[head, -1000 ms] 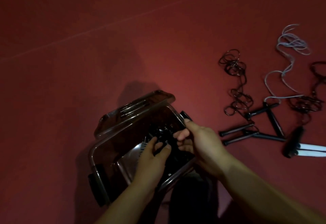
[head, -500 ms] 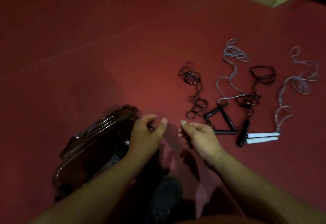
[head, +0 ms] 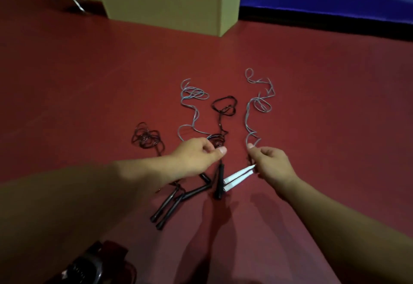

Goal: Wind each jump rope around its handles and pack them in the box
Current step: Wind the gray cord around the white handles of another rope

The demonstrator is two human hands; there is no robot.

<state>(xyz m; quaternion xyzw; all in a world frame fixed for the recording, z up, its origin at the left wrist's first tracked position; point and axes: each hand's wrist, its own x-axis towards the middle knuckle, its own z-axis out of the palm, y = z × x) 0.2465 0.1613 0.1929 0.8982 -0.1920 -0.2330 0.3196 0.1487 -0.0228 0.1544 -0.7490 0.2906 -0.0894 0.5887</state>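
Pair of white plastic jump-rope handles (head: 238,177): right hand (head: 271,164), fingers loosely curled, touches their far end; left hand (head: 197,155), fingers curled empty, hovers just left.

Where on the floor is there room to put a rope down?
Bare floor lies left of the dark tangle, and right of the right hand. Between them it is crowded: cords and handles lie close together.

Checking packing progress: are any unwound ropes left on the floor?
Yes, several ropes lie loose on the red floor with their handles unwrapped, beyond both hands.
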